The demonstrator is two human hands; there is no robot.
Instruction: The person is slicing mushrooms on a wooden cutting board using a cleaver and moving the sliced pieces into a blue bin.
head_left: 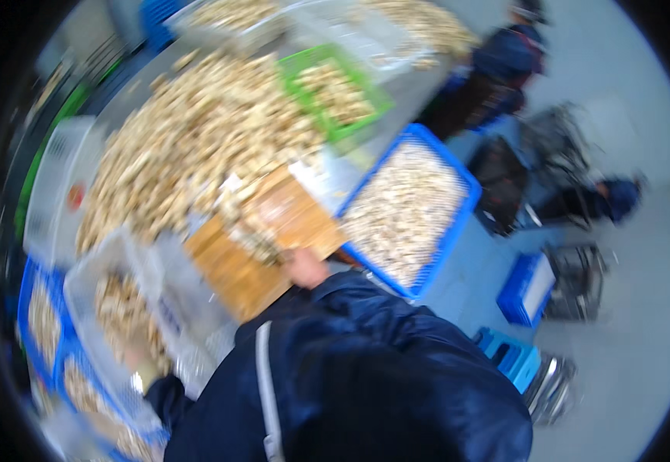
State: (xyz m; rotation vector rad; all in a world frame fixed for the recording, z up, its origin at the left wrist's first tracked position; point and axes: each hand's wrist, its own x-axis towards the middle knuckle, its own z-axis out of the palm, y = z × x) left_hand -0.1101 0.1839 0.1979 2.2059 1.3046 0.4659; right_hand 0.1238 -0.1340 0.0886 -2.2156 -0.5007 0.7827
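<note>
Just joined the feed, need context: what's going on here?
The person's left hand is down in a clear bin with pale pieces in it. The right hand is at the edge of a wooden board with more pieces across it; blur hides whether either hand grips anything. A big heap lies beyond the board; a blue tray full of smaller pieces stands to the right.

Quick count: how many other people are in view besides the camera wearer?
2: one person at upper right beside the table, another person farther right, past the large blue tray. More may be hidden beyond the picture's blurred rim.
</note>
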